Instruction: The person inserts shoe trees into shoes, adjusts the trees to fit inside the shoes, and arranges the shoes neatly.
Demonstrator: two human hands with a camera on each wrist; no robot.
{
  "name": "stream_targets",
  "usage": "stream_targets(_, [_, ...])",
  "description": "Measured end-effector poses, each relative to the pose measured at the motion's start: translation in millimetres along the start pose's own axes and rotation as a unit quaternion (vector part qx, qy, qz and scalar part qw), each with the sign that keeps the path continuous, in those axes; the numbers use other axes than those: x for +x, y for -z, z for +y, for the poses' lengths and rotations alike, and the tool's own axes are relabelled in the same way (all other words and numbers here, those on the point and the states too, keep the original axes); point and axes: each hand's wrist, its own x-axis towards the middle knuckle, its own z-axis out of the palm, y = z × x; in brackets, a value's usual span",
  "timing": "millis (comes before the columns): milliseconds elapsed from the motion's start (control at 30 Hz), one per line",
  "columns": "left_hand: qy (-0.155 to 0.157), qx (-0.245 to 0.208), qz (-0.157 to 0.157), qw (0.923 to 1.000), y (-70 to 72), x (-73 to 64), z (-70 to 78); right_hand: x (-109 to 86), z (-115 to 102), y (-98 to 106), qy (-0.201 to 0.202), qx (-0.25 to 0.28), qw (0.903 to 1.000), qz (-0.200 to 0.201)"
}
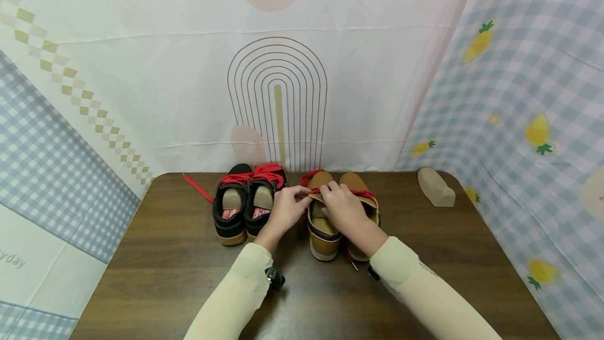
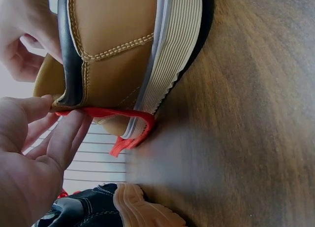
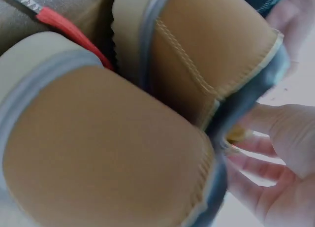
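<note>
A pair of tan shoes with red laces stands on the table, heels towards me. Over the left tan shoe (image 1: pixel 324 243), my left hand (image 1: pixel 287 207) pinches the red shoelace (image 2: pixel 118 112) at the edge of the opening; the lace trails down the shoe's side in the left wrist view. My right hand (image 1: pixel 345 210) reaches across the same opening, its thumb and fingertips gripping the inner edge. Exactly what lies between those fingertips is partly hidden. The right tan shoe (image 3: pixel 98 143) is close beside, partly covered by my right hand and forearm.
Left of my hands stand two black shoes (image 1: pixel 229 231) with red laces, one lace end (image 1: pixel 197 187) stretched out on the table (image 1: pixel 160 266). A beige shoe-shaped insert (image 1: pixel 435 188) lies at the back right. Patterned cloth (image 1: pixel 189 93) hangs behind and at the sides.
</note>
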Motion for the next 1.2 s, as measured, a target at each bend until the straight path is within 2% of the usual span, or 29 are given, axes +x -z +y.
stream_targets(67, [-0.006, 0.013, 0.005, 0.9999, 0.4, 0.0, 1.3, -2.9, 3, 7, 0.008, 0.014, 0.9999, -0.003])
stream_targets(300, [-0.018, 0.042, 0.021, 0.9987, 4.5, 1.3, 5.4, -14.2, 23, 27, 0.037, 0.077, 0.9957, 0.036])
stream_targets(400, [-0.013, 0.043, 0.007, 0.999, 7.2, 2.0, 6.8, -20.4, 33, 33, 0.038, 0.097, 0.9938, 0.039])
stream_targets(533, [-0.003, 0.054, -0.033, 0.998, 11.9, 2.5, 10.6, -30.2, 49, 36, 0.034, 0.129, 0.9901, 0.043])
stream_targets(633, [0.0, 0.068, -0.061, 0.9959, 15.6, 1.2, 16.4, -37.0, 60, 36, 0.027, 0.176, 0.9827, 0.053])
stream_targets(700, [-0.004, 0.074, -0.067, 0.995, 16.7, -0.6, 22.1, -41.8, 67, 35, 0.023, 0.208, 0.9758, 0.063])
stream_targets(833, [-0.037, 0.087, -0.043, 0.9946, 15.6, -6.9, 36.4, -50.4, 78, 33, 0.029, 0.238, 0.9661, 0.095])
stream_targets(1000, [-0.111, 0.113, -0.006, 0.9874, 3.9, -13.4, 57.8, -61.3, 95, 35, 0.024, 0.231, 0.9647, 0.125])
stream_targets(1100, [-0.143, 0.104, -0.006, 0.9843, -4.7, -13.8, 69.8, -66.3, 105, 36, 0.015, 0.219, 0.9669, 0.13])
stream_targets(1200, [-0.143, 0.091, -0.023, 0.9852, -12.6, -11.2, 79.1, -69.2, 115, 35, 0.014, 0.212, 0.9687, 0.129])
